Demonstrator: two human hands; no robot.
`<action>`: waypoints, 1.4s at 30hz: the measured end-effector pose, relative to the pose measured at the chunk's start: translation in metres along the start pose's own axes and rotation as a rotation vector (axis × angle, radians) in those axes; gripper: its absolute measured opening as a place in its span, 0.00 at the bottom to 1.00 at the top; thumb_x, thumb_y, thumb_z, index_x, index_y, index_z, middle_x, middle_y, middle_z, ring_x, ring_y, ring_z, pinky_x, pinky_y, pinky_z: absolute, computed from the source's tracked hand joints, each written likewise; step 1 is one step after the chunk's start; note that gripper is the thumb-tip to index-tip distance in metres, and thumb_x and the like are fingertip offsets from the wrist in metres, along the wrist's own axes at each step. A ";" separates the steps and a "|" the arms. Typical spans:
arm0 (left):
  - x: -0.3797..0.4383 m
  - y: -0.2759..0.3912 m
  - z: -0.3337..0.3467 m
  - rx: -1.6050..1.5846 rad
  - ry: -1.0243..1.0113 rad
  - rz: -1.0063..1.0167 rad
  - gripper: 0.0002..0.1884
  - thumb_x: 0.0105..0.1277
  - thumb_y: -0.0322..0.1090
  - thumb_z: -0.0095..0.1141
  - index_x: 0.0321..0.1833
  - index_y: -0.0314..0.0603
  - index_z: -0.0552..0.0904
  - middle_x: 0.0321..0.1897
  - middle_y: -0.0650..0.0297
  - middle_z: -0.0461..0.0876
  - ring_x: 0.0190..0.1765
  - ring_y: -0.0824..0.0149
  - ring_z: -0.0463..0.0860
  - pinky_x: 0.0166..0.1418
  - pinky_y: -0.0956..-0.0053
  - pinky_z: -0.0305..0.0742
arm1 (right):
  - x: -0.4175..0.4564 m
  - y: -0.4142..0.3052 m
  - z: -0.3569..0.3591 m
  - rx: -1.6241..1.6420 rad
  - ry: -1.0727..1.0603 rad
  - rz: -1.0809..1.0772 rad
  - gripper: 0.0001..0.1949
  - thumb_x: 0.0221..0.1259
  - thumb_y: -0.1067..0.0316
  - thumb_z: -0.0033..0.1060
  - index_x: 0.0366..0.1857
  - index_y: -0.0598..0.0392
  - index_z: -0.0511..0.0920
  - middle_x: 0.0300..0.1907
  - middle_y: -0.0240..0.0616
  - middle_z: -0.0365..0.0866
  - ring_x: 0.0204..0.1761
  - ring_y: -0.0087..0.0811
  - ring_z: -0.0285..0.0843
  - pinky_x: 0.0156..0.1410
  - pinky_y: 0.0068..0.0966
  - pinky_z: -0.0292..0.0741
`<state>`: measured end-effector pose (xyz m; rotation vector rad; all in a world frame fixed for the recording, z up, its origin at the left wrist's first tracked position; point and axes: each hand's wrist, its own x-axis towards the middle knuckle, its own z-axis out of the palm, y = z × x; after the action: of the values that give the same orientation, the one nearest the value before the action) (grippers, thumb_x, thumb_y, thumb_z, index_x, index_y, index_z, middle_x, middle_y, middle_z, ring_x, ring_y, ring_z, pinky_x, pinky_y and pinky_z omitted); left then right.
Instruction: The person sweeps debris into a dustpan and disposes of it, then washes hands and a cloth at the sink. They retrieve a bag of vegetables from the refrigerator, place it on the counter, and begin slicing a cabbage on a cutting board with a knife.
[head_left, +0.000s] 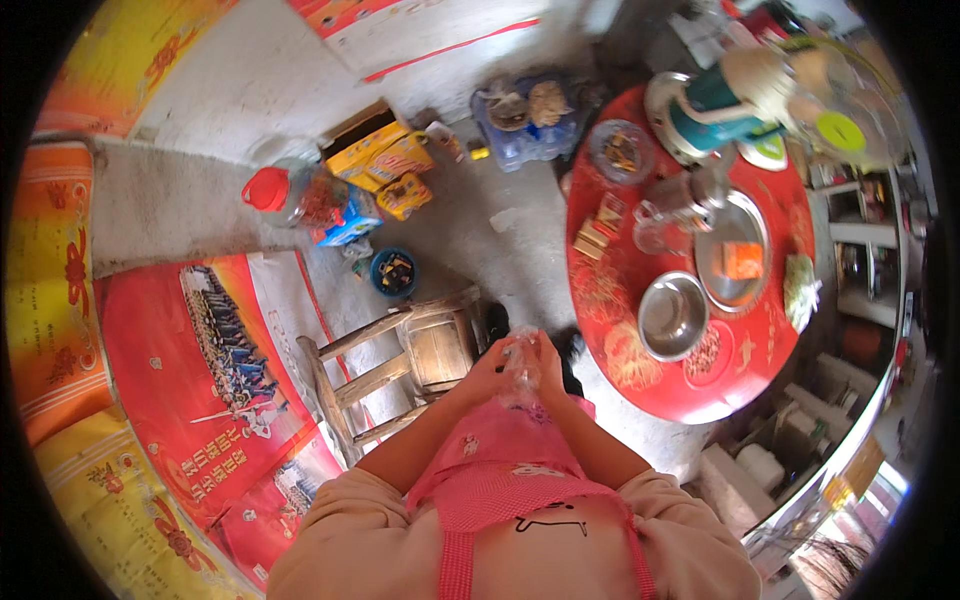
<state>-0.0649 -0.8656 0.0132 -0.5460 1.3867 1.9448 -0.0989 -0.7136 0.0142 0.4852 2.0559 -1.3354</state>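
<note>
My left hand (489, 369) and my right hand (551, 366) are together in front of a pink apron (502, 442). Between them both hold a crumpled clear plastic item (522, 367); whether it is a bag or a thin bottle I cannot tell. My fingertips are partly hidden behind the plastic. Just left of my left hand stands a wooden chair (439, 352). Beyond my right hand is a red round table (585, 300), bearing a stainless steel bowl (673, 316) and a metal tray (731, 296) with an orange packet (739, 260) on it.
The table also carries a teal thermos (705, 120), a glass mug (660, 229) and dry strands (630, 356). On the floor are a blue bin (394, 272), a yellow carton (379, 157), a red-lidded clear jar (281, 195) and shrink-wrapped bottles (525, 142).
</note>
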 end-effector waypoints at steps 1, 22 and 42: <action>-0.002 0.008 0.012 0.058 -0.010 -0.004 0.20 0.67 0.28 0.56 0.62 0.41 0.73 0.52 0.58 0.77 0.49 0.66 0.79 0.49 0.74 0.77 | -0.020 0.009 -0.012 -0.221 0.228 -0.390 0.16 0.59 0.65 0.60 0.48 0.62 0.73 0.46 0.50 0.73 0.48 0.43 0.77 0.49 0.34 0.74; -0.138 -0.244 0.541 0.262 -0.515 -0.298 0.10 0.70 0.35 0.48 0.47 0.46 0.81 0.36 0.75 0.78 0.35 0.83 0.73 0.38 0.84 0.68 | -0.406 0.363 -0.316 0.089 1.122 -0.111 0.10 0.51 0.74 0.61 0.38 0.53 0.81 0.34 0.42 0.79 0.34 0.46 0.81 0.38 0.35 0.77; 0.046 -0.344 0.546 0.438 -0.257 -0.321 0.13 0.74 0.36 0.50 0.57 0.39 0.76 0.46 0.60 0.82 0.41 0.71 0.83 0.46 0.76 0.80 | -0.100 0.589 -0.547 -0.256 0.780 0.166 0.04 0.61 0.66 0.50 0.37 0.46 0.75 0.37 0.43 0.77 0.35 0.54 0.79 0.40 0.48 0.76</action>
<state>0.1806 -0.2706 -0.0542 -0.2760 1.4034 1.3501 0.1647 0.0324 -0.1587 1.1653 2.6719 -0.8220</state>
